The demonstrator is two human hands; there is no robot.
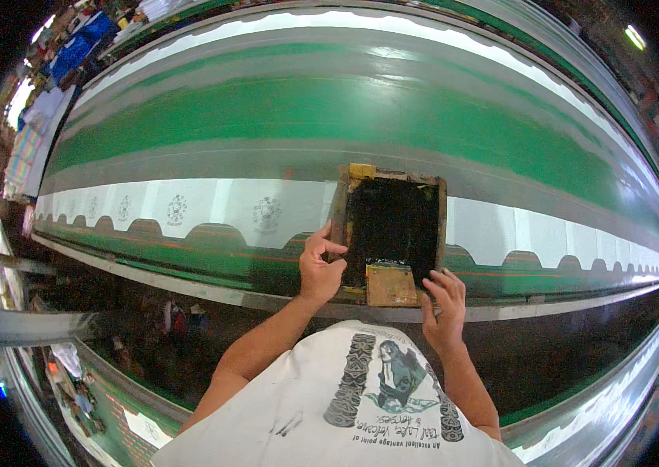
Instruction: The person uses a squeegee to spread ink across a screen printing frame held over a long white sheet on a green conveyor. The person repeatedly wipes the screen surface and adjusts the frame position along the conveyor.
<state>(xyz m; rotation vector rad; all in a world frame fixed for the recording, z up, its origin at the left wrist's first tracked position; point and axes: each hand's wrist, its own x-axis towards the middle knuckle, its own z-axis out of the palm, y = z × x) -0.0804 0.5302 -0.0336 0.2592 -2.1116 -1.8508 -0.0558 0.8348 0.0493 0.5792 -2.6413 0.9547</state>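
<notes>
At five o'clock on the dark frame, the right hand spreads its fingers; a wooden block lies at six. The left hand curls against eight; I cannot tell whether it grips. White pieces run toward nine and three, the green table toward twelve.

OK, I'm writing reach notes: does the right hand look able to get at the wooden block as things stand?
Probably yes: the right hand is just right of the wooden block, thumb close to its edge, and nothing visible seems to bar that side.
</notes>
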